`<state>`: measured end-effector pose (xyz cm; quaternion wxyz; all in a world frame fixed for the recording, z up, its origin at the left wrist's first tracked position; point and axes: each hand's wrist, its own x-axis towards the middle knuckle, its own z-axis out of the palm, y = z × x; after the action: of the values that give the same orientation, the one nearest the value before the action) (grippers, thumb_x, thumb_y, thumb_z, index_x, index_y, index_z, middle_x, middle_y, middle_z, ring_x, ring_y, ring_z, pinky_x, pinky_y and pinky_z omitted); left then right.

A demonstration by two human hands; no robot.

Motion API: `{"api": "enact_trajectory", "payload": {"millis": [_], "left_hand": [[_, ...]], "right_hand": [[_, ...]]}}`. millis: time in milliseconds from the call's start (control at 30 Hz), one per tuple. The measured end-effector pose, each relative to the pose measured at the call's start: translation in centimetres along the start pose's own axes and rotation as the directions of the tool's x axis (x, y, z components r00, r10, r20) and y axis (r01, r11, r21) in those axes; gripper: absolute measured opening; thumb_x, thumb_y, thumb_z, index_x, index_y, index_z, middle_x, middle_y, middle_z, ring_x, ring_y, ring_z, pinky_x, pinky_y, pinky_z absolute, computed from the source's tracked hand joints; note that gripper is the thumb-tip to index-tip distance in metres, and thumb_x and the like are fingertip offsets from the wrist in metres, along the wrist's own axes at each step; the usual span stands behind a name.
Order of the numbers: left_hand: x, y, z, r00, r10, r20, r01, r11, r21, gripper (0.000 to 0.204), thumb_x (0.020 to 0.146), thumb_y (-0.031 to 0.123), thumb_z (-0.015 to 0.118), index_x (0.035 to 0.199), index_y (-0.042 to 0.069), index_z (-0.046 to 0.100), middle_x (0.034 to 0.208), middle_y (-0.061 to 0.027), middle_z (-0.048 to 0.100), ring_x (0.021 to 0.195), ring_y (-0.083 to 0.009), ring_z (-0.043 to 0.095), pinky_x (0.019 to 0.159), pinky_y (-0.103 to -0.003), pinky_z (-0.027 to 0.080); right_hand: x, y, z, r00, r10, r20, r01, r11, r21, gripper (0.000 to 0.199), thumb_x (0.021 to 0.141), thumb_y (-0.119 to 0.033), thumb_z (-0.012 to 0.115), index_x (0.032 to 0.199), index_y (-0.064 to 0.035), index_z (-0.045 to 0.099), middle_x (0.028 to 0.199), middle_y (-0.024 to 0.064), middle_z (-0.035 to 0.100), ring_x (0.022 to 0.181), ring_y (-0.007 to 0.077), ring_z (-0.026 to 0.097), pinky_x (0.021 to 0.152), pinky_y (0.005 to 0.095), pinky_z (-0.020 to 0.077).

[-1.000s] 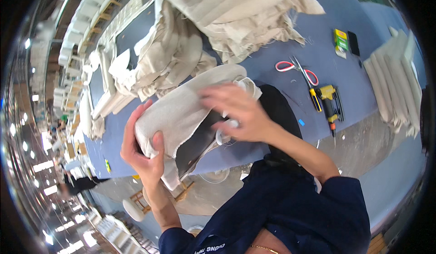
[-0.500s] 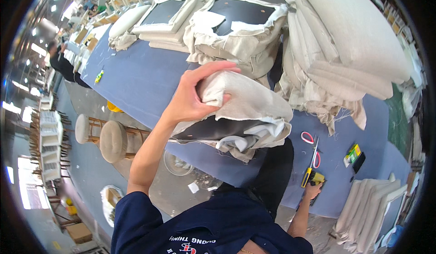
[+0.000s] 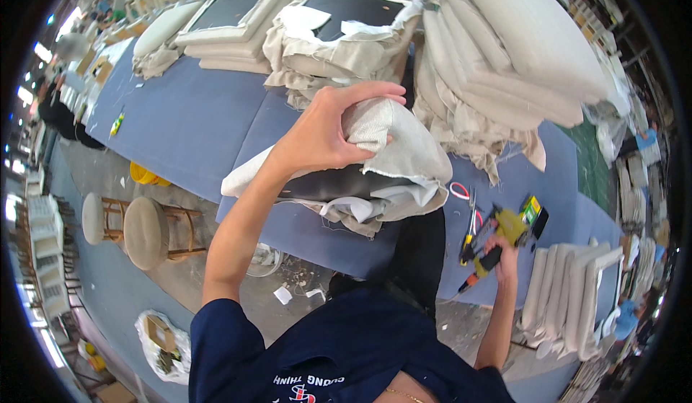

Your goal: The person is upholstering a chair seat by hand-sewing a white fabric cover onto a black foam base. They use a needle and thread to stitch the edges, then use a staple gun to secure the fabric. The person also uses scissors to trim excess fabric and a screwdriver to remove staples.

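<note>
My left hand (image 3: 321, 130) is closed over a folded corner of beige fabric on a seat cushion (image 3: 418, 143). The cushion is tilted up, its dark underside and loose white and beige edges facing me. At the right, my right hand (image 3: 506, 256) is wrapped round the handle of a yellow and black staple gun (image 3: 510, 224), apart from the cushion. Between the two lie scissors with red and white handles (image 3: 460, 191) and a yellow-handled tool (image 3: 467, 247), partly hidden by the staple gun.
Stacked beige cushions (image 3: 519, 35) and unfinished covered seats (image 3: 346, 57) stand along the far side of the blue table (image 3: 180, 114). More upright cushions (image 3: 562, 288) are at the right, near a small green and yellow box (image 3: 530, 208). Round stools (image 3: 146, 233) stand left, with a person (image 3: 61, 114) beyond.
My right hand has lifted the staple gun off the table and turned it. My left hand still grips the cushion's corner. The whole view has shifted.
</note>
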<state>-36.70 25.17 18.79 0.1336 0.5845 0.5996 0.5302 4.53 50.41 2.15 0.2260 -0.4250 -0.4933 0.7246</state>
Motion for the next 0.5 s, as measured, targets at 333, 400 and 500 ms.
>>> {"api": "enact_trajectory", "payload": {"millis": [333, 400, 500], "left_hand": [[1.2, 0.8, 0.8, 0.999, -0.015, 0.032, 0.013, 0.999, 0.050, 0.062, 0.074, 0.004, 0.076, 0.134, 0.002, 0.057, 0.122, -0.0099, 0.073, 0.111, -0.0169, 0.066, 0.101, -0.033, 0.049], [1.3, 0.6, 1.2, 0.998, -0.065, 0.026, 0.065, 0.997, -0.034, 0.064, 0.073, 0.003, 0.075, 0.135, 0.003, 0.055, 0.121, -0.0109, 0.073, 0.112, -0.0167, 0.066, 0.101, -0.032, 0.049], [1.5, 0.1, 1.4, 0.998, -0.030, 0.059, 0.033, 0.998, -0.045, 0.068, 0.072, 0.002, 0.075, 0.136, 0.003, 0.053, 0.122, -0.0120, 0.072, 0.112, -0.0170, 0.066, 0.100, -0.031, 0.049]], "right_hand": [[-6.0, -16.5, 20.1, 0.285, -0.483, 0.828, 0.831, -0.307, -0.465, 0.056, 0.071, -0.020, 0.076, 0.122, -0.0014, 0.062, 0.081, 0.0083, 0.066, 0.072, 0.0264, 0.066, 0.062, 0.0397, 0.0513], [-5.9, -17.1, 21.3, 0.213, -0.442, 0.871, 0.801, -0.432, -0.415, 0.052, 0.073, -0.021, 0.074, 0.120, -0.0037, 0.062, 0.079, 0.0046, 0.064, 0.070, 0.0235, 0.064, 0.060, 0.0386, 0.0501], [-5.1, -16.6, 21.9, 0.140, -0.418, 0.897, 0.755, -0.541, -0.370, 0.052, 0.070, -0.023, 0.073, 0.118, -0.0048, 0.064, 0.071, 0.0016, 0.055, 0.066, 0.0198, 0.059, 0.057, 0.0353, 0.0472]]}}
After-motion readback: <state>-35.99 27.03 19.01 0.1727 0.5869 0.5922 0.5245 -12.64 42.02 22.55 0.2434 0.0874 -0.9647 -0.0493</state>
